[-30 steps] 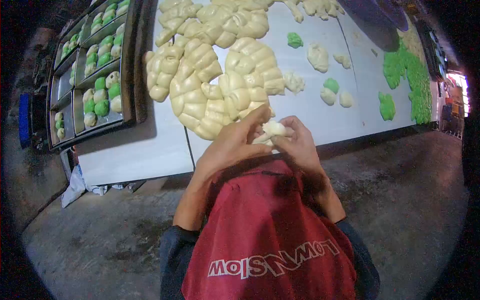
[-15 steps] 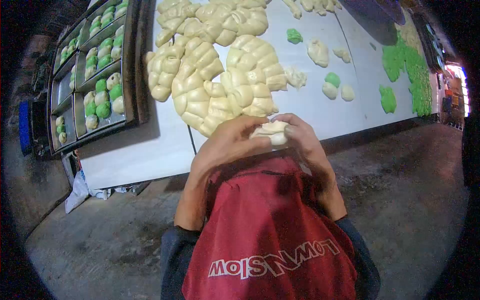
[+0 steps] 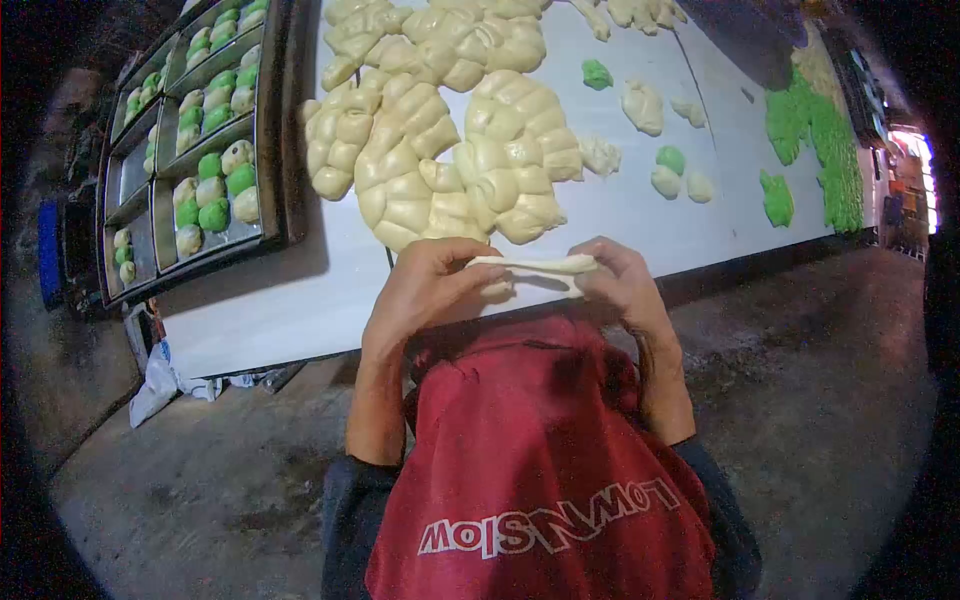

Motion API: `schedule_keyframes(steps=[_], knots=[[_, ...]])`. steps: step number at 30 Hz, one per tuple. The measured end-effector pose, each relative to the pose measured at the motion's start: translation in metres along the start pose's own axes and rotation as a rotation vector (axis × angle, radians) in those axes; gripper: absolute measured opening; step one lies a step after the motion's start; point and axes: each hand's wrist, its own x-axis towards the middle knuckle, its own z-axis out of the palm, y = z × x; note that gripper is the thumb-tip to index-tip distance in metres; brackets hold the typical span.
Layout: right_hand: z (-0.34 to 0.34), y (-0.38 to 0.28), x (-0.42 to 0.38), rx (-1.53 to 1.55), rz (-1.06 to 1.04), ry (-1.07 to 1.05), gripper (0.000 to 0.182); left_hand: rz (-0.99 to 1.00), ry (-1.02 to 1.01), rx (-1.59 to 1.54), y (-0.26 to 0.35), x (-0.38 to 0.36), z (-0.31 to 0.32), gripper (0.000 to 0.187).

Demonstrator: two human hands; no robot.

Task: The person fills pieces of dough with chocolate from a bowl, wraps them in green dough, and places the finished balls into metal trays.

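Note:
A piece of pale dough (image 3: 535,265) is stretched into a flat strip between my two hands, just above the near edge of the white table (image 3: 300,300). My left hand (image 3: 425,285) pinches its left end and my right hand (image 3: 620,280) pinches its right end. Right behind my hands lies a big mass of cut pale dough lumps (image 3: 450,150) stuck together on the table.
Metal trays (image 3: 195,140) with green and pale dough balls stand at the table's left. Small loose green and pale pieces (image 3: 670,170) lie to the right, and a heap of green dough (image 3: 815,140) at the far right. A red apron (image 3: 540,470) covers my front above the concrete floor.
The dough was a bunched lump between my hands. My hands have moved apart and pulled it out into a long thin strip.

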Motion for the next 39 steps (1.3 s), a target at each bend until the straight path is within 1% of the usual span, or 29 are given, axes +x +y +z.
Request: schedule_keyframes(steps=[1,3,4,6,8,9,10,11,12,15,16,17,18,20,21,23,24,25,26,27,29,30,31,33,34,36,37,38,39], knots=[[0.002,-0.002,0.000,0.035,-0.013,0.006,0.029,-0.010,0.005,-0.047,-0.001,0.000,0.001,0.025],[0.008,-0.005,0.001,0.106,-0.042,0.021,0.029,0.000,-0.009,0.031,0.002,-0.002,0.000,0.025],[0.010,-0.002,0.003,0.177,-0.084,0.003,0.024,0.018,-0.021,0.036,0.002,-0.005,0.000,0.025],[0.017,0.000,0.009,0.171,-0.092,-0.020,0.022,0.038,-0.057,0.038,0.013,-0.013,0.001,0.027],[0.019,0.006,0.016,0.105,-0.047,-0.055,0.022,0.147,-0.011,0.225,0.013,-0.015,0.006,0.028],[0.023,0.006,0.018,0.147,-0.072,-0.060,0.022,0.202,0.014,0.320,0.013,-0.015,0.009,0.028],[0.029,0.007,0.019,0.189,-0.097,-0.065,0.021,0.234,0.101,0.326,0.014,-0.015,0.014,0.029],[0.036,0.006,0.020,0.231,-0.122,-0.071,0.021,0.232,0.116,0.336,0.014,-0.014,0.017,0.028],[0.046,-0.010,0.015,0.195,-0.131,-0.053,0.025,0.230,0.131,0.345,0.015,-0.013,0.019,0.027],[0.043,-0.008,0.020,-0.046,-0.184,-0.092,0.026,0.265,0.151,0.377,0.011,-0.010,0.018,0.025],[0.038,-0.009,0.020,-0.159,-0.078,-0.140,0.021,0.299,0.162,0.388,0.010,-0.012,0.019,0.024],[0.037,-0.010,0.020,-0.127,-0.044,-0.177,0.020,0.331,0.171,0.399,0.009,-0.013,0.019,0.024],[0.036,-0.013,0.018,-0.094,-0.008,-0.213,0.018,0.310,0.146,0.472,0.012,-0.014,0.018,0.023],[0.029,-0.018,0.010,0.004,0.034,-0.273,0.018,0.314,0.124,0.469,0.012,-0.017,0.015,0.023],[0.018,-0.024,0.005,0.054,-0.019,-0.301,0.021,0.316,0.114,0.467,0.012,-0.020,0.015,0.023],[-0.011,-0.031,-0.007,0.157,-0.119,-0.358,0.029,0.155,0.134,0.408,0.016,-0.025,0.015,0.027],[-0.029,-0.027,-0.007,0.312,-0.351,-0.445,0.032,0.095,0.164,0.369,0.014,-0.025,0.014,0.028],[-0.038,-0.033,-0.009,0.457,-0.479,-0.495,0.034,0.035,0.192,0.331,0.012,-0.025,0.013,0.029],[-0.047,-0.040,-0.011,0.604,-0.602,-0.565,0.036,0.116,0.127,0.424,0.006,-0.024,0.006,0.037],[-0.051,-0.056,-0.019,0.741,-0.617,-0.602,0.037,0.182,0.103,0.376,0.002,-0.023,0.008,0.042],[-0.063,-0.044,-0.019,0.453,-0.447,-0.175,0.040,0.318,0.061,0.277,-0.002,-0.025,0.010,0.055],[-0.066,-0.041,-0.018,0.305,-0.358,0.032,0.042,0.227,-0.025,0.284,0.014,-0.030,0.004,0.065],[-0.061,-0.049,-0.001,-0.214,-0.083,0.201,0.044,0.235,-0.012,0.273,0.015,-0.029,0.002,0.062],[-0.054,-0.018,0.021,-1.198,-0.467,0.606,0.042,0.251,0.021,0.245,0.015,-0.030,-0.003,0.057],[-0.054,-0.017,0.022,-1.106,-0.516,0.683,0.041,0.253,0.061,0.206,0.016,-0.033,-0.006,0.046],[-0.038,-0.014,0.014,-0.902,-0.593,0.818,0.041,0.370,0.176,0.482,0.012,-0.039,-0.017,0.039],[-0.026,-0.015,0.010,-0.849,-0.586,0.773,0.041,0.429,0.228,0.629,0.011,-0.041,-0.021,0.035],[-0.013,-0.017,0.006,-0.797,-0.576,0.731,0.041,0.418,0.283,0.652,0.011,-0.042,-0.021,0.028],[0.001,-0.018,0.002,-0.747,-0.562,0.694,0.042,0.365,0.270,0.692,0.010,-0.044,-0.021,0.027]])
